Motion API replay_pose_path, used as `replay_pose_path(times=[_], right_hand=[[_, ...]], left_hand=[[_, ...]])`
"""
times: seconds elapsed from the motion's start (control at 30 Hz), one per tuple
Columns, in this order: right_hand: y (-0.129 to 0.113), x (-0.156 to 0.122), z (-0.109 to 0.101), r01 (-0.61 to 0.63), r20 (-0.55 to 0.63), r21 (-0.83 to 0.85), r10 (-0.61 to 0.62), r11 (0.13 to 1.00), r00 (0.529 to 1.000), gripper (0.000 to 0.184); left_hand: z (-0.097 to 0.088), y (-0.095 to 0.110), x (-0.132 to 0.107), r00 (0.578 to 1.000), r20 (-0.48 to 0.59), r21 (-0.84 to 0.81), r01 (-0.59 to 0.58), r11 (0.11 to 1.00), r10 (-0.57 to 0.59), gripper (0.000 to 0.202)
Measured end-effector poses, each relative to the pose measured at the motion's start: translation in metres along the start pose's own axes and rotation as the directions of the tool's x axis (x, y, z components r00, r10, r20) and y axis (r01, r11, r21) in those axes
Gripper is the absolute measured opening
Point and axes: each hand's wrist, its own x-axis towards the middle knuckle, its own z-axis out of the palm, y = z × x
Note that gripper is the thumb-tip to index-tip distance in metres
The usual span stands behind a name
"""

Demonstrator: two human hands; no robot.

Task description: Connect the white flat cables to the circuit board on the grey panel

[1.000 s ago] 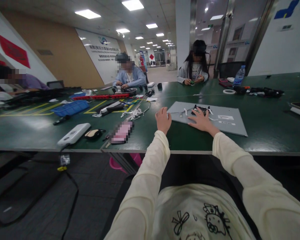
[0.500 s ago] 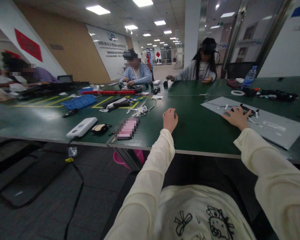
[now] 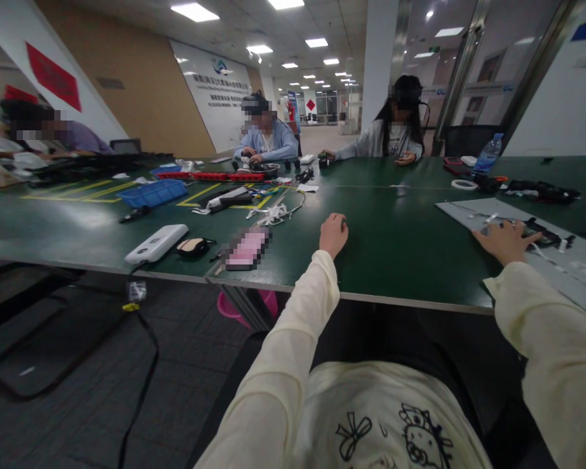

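Observation:
My right hand [image 3: 506, 242] lies with its fingers spread over a flat grey panel [image 3: 566, 258], next to a dark part and white strips on the panel's face. The panel reaches past the right edge of the view. On the green tabletop [image 3: 400, 260] rests my left hand [image 3: 334, 234], its fingers curled in and nothing visible in them. The curled fingertips are partly hidden by the back of the hand. Left of that hand lie a pink-screened phone [image 3: 248, 249] and a tangle of white cable [image 3: 276, 213].
A white box-shaped device [image 3: 157, 243] and a beige-and-black mouse [image 3: 195, 246] lie near the front edge. Behind them are a blue tray [image 3: 153, 194] and a red power strip [image 3: 209, 176]. A water bottle [image 3: 488, 155] and tape roll [image 3: 463, 185] stand back right. Co-workers sit across.
My right hand and the grey panel have moved right along the tabletop. My left hand stays in nearly the same place. One co-worker's hand across the table has reached a small black object.

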Motion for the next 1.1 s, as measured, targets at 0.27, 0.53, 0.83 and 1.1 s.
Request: replay_pose_path(times=[0.27, 0.53, 0.83, 1.1], right_hand=[[0.001, -0.017, -0.016, 0.096, -0.168, 0.071, -0.083, 0.993, 0.982, 0.061], [0.031, -0.016, -0.007, -0.194, 0.167, 0.162, 0.167, 0.967, 0.972, 0.075], [0.025, -0.014, -0.007, -0.24, 0.153, 0.132, 0.219, 0.962, 0.964, 0.072], [0.029, -0.007, 0.004, -0.244, 0.08, 0.147, 0.235, 0.958, 0.969, 0.075]], left_hand=[[0.006, -0.003, 0.004, 0.994, 0.062, -0.076, -0.085, 0.993, 0.09, 0.028], [0.008, -0.003, 0.007, 0.988, 0.099, -0.065, -0.113, 0.991, 0.119, 0.03], [0.008, -0.004, 0.008, 0.98, 0.125, -0.079, -0.145, 0.986, 0.154, 0.028], [0.007, -0.005, 0.006, 0.977, 0.149, -0.094, -0.138, 0.986, 0.151, 0.026]])
